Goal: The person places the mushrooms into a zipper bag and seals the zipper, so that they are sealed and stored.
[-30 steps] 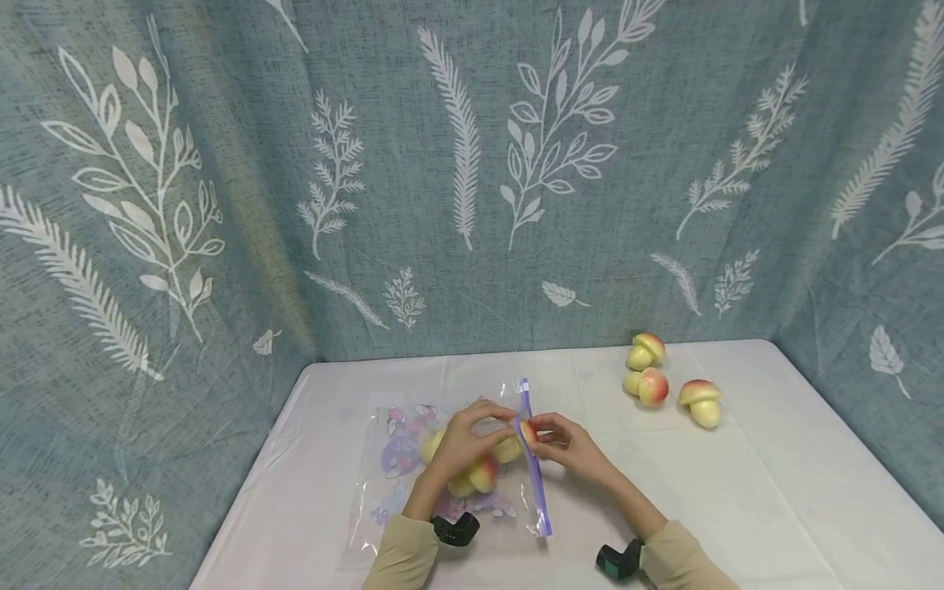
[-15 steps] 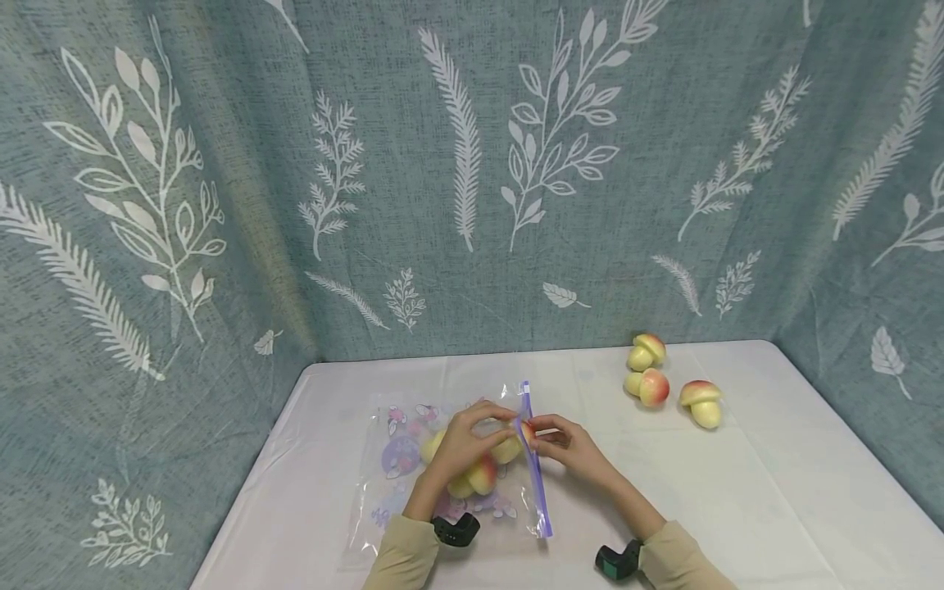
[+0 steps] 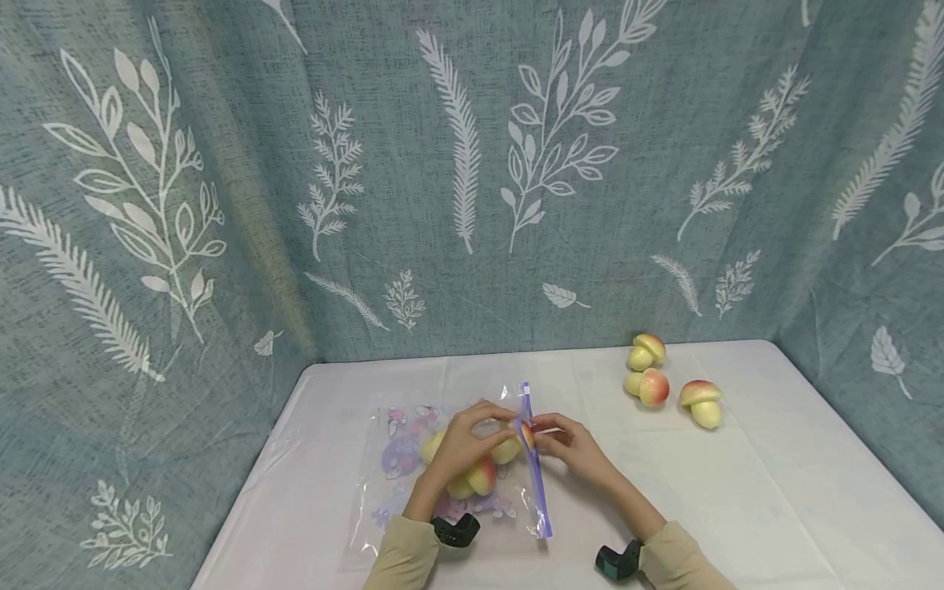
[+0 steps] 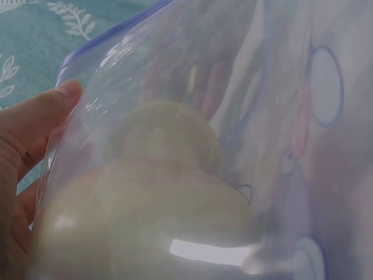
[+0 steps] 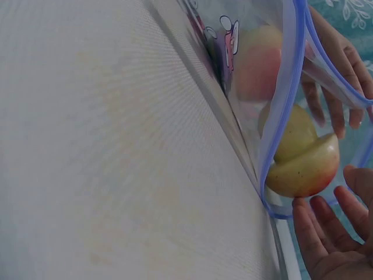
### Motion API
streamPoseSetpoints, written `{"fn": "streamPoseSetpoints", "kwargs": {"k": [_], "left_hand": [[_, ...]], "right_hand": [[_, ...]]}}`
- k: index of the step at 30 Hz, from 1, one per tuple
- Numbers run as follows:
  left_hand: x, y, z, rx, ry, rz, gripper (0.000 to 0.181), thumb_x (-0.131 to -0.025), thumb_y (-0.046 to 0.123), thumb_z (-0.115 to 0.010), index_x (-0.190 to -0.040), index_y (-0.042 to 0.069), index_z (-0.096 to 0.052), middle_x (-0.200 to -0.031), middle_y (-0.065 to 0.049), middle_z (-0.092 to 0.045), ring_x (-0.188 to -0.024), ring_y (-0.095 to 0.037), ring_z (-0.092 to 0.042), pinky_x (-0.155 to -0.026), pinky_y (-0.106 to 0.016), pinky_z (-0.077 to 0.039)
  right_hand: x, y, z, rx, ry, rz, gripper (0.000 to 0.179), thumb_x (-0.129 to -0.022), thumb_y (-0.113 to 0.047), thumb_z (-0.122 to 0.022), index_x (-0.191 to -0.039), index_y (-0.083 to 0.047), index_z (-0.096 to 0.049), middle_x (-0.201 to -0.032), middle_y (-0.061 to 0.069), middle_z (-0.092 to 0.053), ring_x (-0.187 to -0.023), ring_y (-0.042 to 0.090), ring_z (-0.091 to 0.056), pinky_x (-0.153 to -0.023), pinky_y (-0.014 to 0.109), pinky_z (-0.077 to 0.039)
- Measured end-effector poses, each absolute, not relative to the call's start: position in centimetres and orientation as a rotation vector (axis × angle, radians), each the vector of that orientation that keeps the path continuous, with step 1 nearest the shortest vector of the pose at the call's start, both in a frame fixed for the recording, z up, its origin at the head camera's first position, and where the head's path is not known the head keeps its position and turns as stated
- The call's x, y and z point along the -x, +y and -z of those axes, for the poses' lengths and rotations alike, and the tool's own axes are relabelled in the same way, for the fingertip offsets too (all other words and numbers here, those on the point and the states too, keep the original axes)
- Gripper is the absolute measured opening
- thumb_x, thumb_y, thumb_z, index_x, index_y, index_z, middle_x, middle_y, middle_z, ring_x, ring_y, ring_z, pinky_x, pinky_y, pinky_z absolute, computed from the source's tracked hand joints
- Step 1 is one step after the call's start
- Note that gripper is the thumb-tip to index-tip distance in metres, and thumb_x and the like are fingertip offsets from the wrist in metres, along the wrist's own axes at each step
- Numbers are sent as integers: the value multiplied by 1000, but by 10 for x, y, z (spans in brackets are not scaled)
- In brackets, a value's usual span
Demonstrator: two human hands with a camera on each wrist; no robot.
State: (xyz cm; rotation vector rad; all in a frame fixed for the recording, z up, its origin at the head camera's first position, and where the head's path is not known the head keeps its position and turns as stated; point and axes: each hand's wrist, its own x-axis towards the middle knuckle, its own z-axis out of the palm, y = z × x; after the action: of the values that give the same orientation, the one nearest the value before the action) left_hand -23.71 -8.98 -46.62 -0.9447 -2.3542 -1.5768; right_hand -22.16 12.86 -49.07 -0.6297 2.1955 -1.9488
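Observation:
A clear printed zip bag (image 3: 398, 500) with a purple zip edge lies on the table, its mouth facing right. My left hand (image 3: 468, 442) lies over it and pinches the upper layer near the mouth; in the left wrist view the thumb (image 4: 70, 90) rests at the bag's edge. A yellow toy mushroom with a red-tinged cap (image 5: 309, 169) sits just inside the parted mouth. My right hand (image 3: 575, 451) is at the mouth, its extended fingertips (image 5: 300, 204) at the mushroom's cap. Further in lie other toy mushrooms (image 3: 475, 477), partly hidden by my left hand.
Toward the back right of the white table (image 3: 737, 508) lie three more toy mushrooms, one at the back (image 3: 646, 352), one beside it (image 3: 649, 388) and one further right (image 3: 702, 403). A green leaf-patterned curtain (image 3: 472, 205) encloses the back and sides.
The toy mushroom at the bag's mouth has moved slightly left, deeper past the purple edge, and my right fingers have loosened from around it. My left hand stays in place.

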Motion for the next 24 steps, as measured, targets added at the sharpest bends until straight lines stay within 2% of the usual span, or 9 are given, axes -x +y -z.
{"fn": "streamPoseSetpoints", "kwargs": {"k": [4,11,17,24], "left_hand": [[231,-88,458,970,-2307,1577,22,-79,4,-71,-101,0,-69,-96,-9,-69,-93,-22,-61,-89,-33,-48],[240,-91,472,953,-2362,1587,23,-81,19,-71,-103,12,-70,-99,5,-69,-97,-9,-60,-92,-28,-46],[241,-91,477,948,-2358,1609,23,-81,22,-71,-103,15,-70,-99,5,-69,-97,-11,-60,-93,-30,-46],[232,-88,465,925,-2359,1586,23,-80,10,-71,-102,6,-70,-98,-4,-69,-96,-20,-61,-93,-31,-46]], "right_hand": [[224,130,496,628,2215,1942,33,-93,-3,-52,-122,13,-48,-113,31,-54,-92,14,-64,-84,47,-51],[234,134,517,672,2173,1961,33,-95,-6,-49,-124,10,-48,-116,30,-54,-93,9,-63,-84,40,-53],[234,135,518,716,2142,1980,37,-96,-11,-50,-124,11,-46,-121,31,-52,-96,4,-62,-86,37,-52],[232,136,516,740,2157,1965,35,-96,-9,-49,-124,11,-47,-119,31,-54,-98,9,-63,-87,41,-52]]}}
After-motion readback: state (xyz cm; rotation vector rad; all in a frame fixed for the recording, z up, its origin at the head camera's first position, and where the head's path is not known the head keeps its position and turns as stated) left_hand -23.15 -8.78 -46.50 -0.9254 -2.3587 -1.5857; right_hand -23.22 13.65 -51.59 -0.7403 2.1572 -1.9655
